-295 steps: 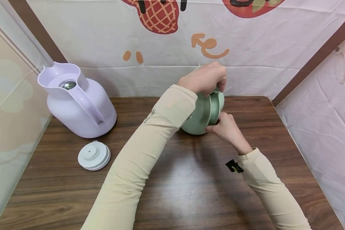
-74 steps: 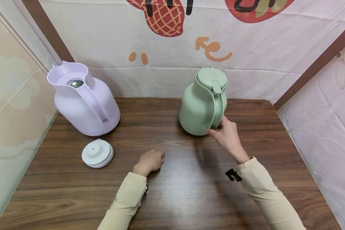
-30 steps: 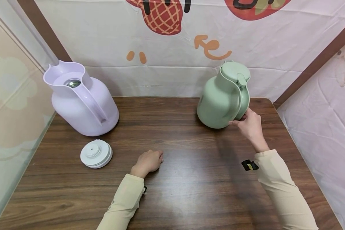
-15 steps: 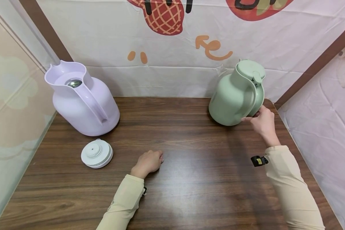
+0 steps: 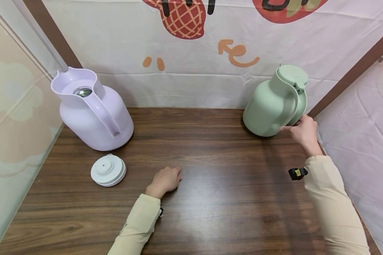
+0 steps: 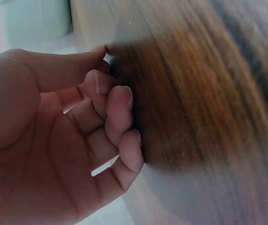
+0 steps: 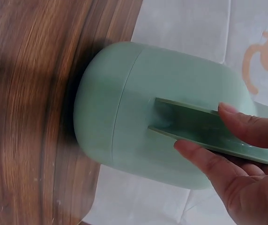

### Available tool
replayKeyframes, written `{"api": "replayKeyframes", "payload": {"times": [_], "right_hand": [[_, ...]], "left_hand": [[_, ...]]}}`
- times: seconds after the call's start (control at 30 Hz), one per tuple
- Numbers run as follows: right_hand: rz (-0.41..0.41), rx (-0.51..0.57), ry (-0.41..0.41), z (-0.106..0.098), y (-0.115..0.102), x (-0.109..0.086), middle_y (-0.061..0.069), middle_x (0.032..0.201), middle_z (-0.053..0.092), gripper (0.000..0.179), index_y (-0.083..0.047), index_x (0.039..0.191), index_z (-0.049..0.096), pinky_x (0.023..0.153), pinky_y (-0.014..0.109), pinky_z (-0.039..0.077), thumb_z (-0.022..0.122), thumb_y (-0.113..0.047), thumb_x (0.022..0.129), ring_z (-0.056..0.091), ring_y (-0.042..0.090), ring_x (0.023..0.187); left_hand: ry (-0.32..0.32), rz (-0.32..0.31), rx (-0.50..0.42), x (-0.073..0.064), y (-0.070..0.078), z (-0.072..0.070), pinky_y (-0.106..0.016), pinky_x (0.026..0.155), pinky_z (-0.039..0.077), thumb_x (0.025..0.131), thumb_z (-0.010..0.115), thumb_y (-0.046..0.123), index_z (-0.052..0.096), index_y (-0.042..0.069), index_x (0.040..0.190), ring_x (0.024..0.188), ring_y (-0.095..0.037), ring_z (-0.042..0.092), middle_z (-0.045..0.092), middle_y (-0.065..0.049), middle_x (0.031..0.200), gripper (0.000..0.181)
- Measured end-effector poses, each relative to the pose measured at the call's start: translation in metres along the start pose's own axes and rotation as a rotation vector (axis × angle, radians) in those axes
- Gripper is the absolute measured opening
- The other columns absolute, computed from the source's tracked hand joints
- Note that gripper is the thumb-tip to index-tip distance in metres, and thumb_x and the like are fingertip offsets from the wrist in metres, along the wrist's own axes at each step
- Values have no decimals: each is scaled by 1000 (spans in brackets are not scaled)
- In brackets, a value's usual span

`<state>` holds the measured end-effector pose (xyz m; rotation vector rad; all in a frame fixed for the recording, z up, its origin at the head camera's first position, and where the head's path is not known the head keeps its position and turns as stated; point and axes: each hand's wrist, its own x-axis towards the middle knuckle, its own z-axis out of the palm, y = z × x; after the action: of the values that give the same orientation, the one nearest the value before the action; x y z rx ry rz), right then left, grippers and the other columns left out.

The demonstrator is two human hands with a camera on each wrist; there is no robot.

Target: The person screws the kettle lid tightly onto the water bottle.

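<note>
Booth-like corner, room type unclear: brown wood-grain surface point(image 5: 210, 141), wrinkled white cartoon-printed cloth backdrop point(image 5: 194, 88), brown straight edging strips point(image 5: 51, 35).

I have my right hand point(image 5: 301, 132) round the grooved handle point(image 7: 190, 119) of a pale green, round-bodied jug point(image 5: 268, 106), upright in the upper right of the head view, its handle turned towards my right. Its flat round lid point(image 5: 292, 73) sits in the mouth, with a small lever point(image 5: 300, 84) over the handle's top. A thin seam rings the body near the base.
</note>
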<state>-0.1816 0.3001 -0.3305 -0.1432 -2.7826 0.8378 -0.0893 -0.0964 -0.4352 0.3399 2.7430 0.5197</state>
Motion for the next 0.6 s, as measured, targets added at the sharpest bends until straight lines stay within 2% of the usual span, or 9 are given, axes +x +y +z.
{"api": "replayKeyframes", "payload": {"times": [0.17, 0.4, 0.6], "right_hand": [[32, 5, -18, -5, 10, 8, 29, 87, 59, 40, 8, 95, 55, 76, 51, 39, 78, -13, 70, 49, 45, 91], [43, 20, -49, -13, 20, 15, 30, 88, 58, 40, 8, 98, 54, 75, 51, 40, 77, -11, 71, 50, 43, 89], [59, 12, -78, -19, 25, 19, 31, 92, 57, 42, 8, 100, 54, 79, 53, 38, 76, -14, 73, 48, 45, 95]], "left_hand": [[-5, -4, 1, 0, 0, 1, -34, 51, 35, 92, 51, 15, 49, 11, 72, 52, -20, 42, 44, -5, 57, 20], [2, -8, -4, 0, -1, 1, -34, 50, 35, 92, 50, 14, 48, 11, 71, 51, -21, 42, 44, -6, 56, 21], [4, -3, -1, 0, -1, 1, -34, 50, 35, 92, 51, 15, 48, 11, 72, 51, -21, 42, 44, -5, 56, 21]]}}
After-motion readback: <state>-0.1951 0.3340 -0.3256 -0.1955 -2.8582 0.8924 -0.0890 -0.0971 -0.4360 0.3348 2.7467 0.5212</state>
